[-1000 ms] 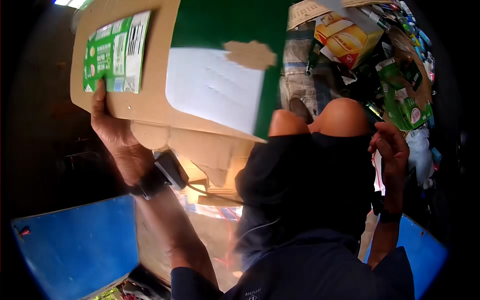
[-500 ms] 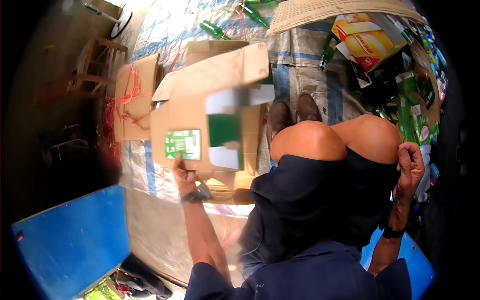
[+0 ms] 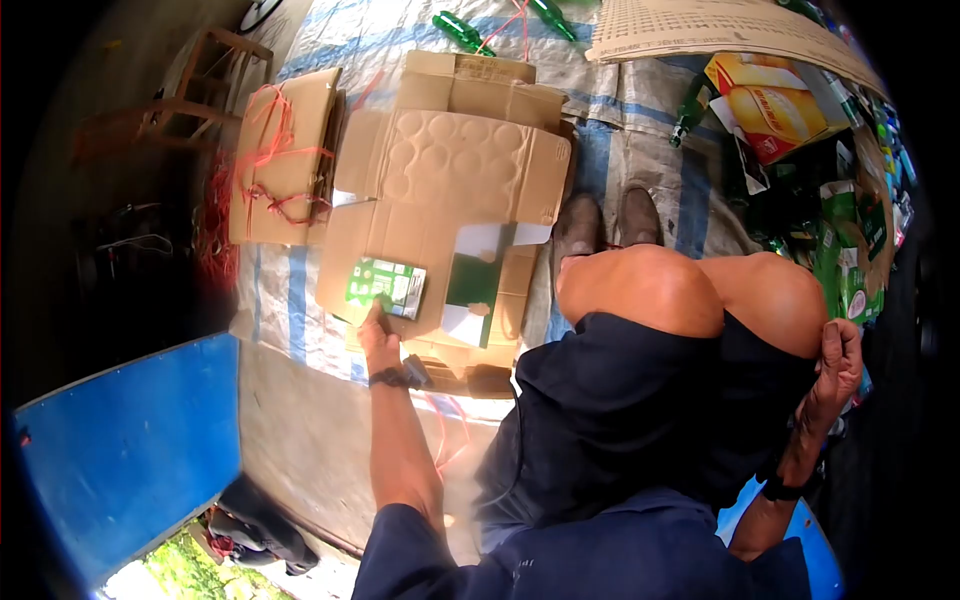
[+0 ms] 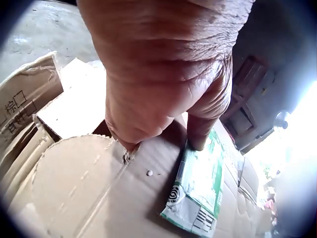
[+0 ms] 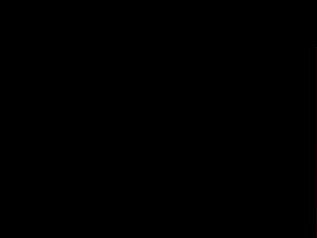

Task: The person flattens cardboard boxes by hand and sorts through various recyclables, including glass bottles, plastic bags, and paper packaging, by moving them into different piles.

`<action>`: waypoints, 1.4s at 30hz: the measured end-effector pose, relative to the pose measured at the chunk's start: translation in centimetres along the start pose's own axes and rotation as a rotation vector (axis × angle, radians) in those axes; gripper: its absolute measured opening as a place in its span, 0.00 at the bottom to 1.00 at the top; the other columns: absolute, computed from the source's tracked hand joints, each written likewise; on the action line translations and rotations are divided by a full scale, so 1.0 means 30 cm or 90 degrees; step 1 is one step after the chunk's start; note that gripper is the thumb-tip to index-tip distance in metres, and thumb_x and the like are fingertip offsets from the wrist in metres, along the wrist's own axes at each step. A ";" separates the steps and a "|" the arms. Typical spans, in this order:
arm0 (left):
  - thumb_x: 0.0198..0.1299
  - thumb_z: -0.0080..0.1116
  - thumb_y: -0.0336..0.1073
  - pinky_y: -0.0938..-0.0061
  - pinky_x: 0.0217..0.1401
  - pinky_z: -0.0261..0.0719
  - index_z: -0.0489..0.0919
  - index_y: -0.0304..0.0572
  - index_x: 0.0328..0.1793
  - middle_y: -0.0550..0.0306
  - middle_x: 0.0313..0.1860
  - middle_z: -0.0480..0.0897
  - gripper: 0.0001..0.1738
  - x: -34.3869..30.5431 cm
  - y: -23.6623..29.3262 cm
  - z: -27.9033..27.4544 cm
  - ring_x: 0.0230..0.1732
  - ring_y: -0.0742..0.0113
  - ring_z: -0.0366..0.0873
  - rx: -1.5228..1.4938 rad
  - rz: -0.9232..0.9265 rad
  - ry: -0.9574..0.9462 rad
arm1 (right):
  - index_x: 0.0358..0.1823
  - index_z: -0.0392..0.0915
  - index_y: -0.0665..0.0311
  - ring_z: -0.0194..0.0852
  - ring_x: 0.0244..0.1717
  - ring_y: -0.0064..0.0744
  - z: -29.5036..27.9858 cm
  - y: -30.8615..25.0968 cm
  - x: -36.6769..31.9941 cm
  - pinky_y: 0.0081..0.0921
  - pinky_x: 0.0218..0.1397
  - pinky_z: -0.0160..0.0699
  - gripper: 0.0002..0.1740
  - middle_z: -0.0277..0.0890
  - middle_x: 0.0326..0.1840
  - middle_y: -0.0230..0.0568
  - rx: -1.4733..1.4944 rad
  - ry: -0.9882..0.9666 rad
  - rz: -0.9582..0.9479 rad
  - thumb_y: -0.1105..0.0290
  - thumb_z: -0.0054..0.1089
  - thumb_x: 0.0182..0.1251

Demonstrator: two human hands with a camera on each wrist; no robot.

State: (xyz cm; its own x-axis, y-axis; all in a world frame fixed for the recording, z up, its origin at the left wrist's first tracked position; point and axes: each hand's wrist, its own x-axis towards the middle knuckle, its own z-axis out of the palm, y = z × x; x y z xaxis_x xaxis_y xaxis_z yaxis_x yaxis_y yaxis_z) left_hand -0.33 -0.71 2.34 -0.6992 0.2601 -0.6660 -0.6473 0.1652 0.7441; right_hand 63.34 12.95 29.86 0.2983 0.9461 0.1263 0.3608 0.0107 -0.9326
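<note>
In the head view my left hand (image 3: pixel 380 345) is at the near edge of a flattened cardboard box (image 3: pixel 415 235), which lies over other flattened cardboard. One digit presses on a green-and-white printed packet (image 3: pixel 385 285) on top of the board. The left wrist view shows that digit on the packet (image 4: pixel 198 173), while the other fingers go down at the torn cardboard edge (image 4: pixel 126 153), their tips hidden. Beside the right knee my right hand (image 3: pixel 838 365) hangs loosely curled, holding nothing. The right wrist view is black.
A cardboard bundle (image 3: pixel 280 170) tied with red string lies left of the stack. Green bottles (image 3: pixel 462 32) lie on the striped sheet ahead. A yellow beer carton (image 3: pixel 770 105) and more packaging are piled at the right. Blue panels (image 3: pixel 130 450) stand near the seat.
The left hand has brought the flattened box down from high at the left onto the stack, and its flaps now lie spread out. The right hand has stayed near the right knee.
</note>
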 end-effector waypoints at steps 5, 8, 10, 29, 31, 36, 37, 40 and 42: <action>0.61 0.70 0.28 0.64 0.57 0.83 0.79 0.30 0.61 0.52 0.55 0.84 0.23 0.155 -0.079 -0.041 0.52 0.58 0.83 -0.063 0.084 0.040 | 0.40 0.79 0.63 0.49 0.26 0.08 0.007 0.000 0.015 0.12 0.30 0.45 0.05 0.67 0.30 0.19 -0.006 0.000 -0.019 0.70 0.60 0.76; 0.60 0.70 0.26 0.64 0.56 0.83 0.79 0.28 0.61 0.51 0.56 0.83 0.23 0.102 -0.056 0.004 0.52 0.59 0.82 -0.084 0.090 0.058 | 0.39 0.78 0.63 0.49 0.26 0.08 0.010 -0.007 0.016 0.12 0.30 0.44 0.06 0.67 0.31 0.19 -0.009 -0.011 -0.015 0.70 0.59 0.76; 0.60 0.70 0.25 0.64 0.56 0.83 0.79 0.28 0.61 0.51 0.56 0.83 0.22 0.114 -0.072 -0.001 0.51 0.59 0.82 -0.093 0.087 0.077 | 0.39 0.78 0.64 0.48 0.26 0.08 0.011 -0.009 0.016 0.13 0.30 0.44 0.06 0.66 0.31 0.19 -0.019 -0.011 -0.019 0.70 0.59 0.77; 0.60 0.70 0.24 0.65 0.55 0.85 0.80 0.24 0.57 0.48 0.52 0.85 0.19 0.193 -0.100 0.066 0.49 0.57 0.83 -0.102 0.090 0.095 | 0.32 0.73 0.60 0.44 0.25 0.08 0.040 -0.031 0.028 0.15 0.30 0.39 0.11 0.58 0.27 0.18 0.005 0.003 0.003 0.70 0.57 0.77; 0.62 0.69 0.24 0.65 0.55 0.84 0.80 0.25 0.57 0.49 0.53 0.84 0.19 0.199 -0.095 0.082 0.50 0.58 0.83 -0.093 0.088 0.081 | 0.31 0.72 0.60 0.43 0.25 0.08 0.055 -0.038 0.030 0.15 0.30 0.38 0.12 0.57 0.26 0.18 0.014 0.003 -0.003 0.70 0.57 0.77; 0.63 0.68 0.26 0.66 0.54 0.84 0.79 0.26 0.59 0.50 0.53 0.84 0.19 0.206 -0.100 0.142 0.50 0.59 0.83 -0.125 0.073 0.052 | 0.30 0.71 0.60 0.42 0.26 0.08 0.058 -0.046 0.037 0.16 0.30 0.37 0.13 0.54 0.26 0.17 0.014 0.010 0.009 0.70 0.57 0.78; 0.63 0.68 0.26 0.66 0.54 0.84 0.79 0.27 0.59 0.50 0.52 0.84 0.19 0.210 -0.105 0.159 0.50 0.59 0.83 -0.139 0.083 0.045 | 0.30 0.71 0.60 0.42 0.26 0.08 0.055 -0.041 0.039 0.16 0.30 0.37 0.13 0.54 0.26 0.17 0.014 0.011 0.008 0.70 0.57 0.78; 0.64 0.67 0.26 0.67 0.52 0.83 0.79 0.26 0.57 0.50 0.50 0.84 0.17 0.191 -0.088 0.202 0.48 0.60 0.82 -0.118 0.095 0.050 | 0.30 0.70 0.60 0.43 0.26 0.09 0.043 -0.035 0.041 0.16 0.31 0.38 0.13 0.55 0.26 0.18 0.006 0.001 0.013 0.70 0.57 0.78; 0.64 0.67 0.26 0.67 0.51 0.83 0.79 0.25 0.56 0.50 0.49 0.84 0.17 0.176 -0.073 0.235 0.47 0.60 0.82 -0.118 0.101 0.058 | 0.30 0.69 0.59 0.46 0.28 0.10 0.041 -0.035 0.041 0.15 0.33 0.42 0.13 0.57 0.28 0.19 0.001 -0.003 0.020 0.69 0.56 0.78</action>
State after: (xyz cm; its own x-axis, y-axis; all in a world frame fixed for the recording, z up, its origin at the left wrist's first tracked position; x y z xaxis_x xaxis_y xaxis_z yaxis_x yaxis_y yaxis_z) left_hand -0.46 7.01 -2.44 -0.8153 0.1800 -0.5503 -0.5663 -0.0501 0.8226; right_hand 62.23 14.49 30.56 0.3059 0.9473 0.0953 0.3504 -0.0190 -0.9364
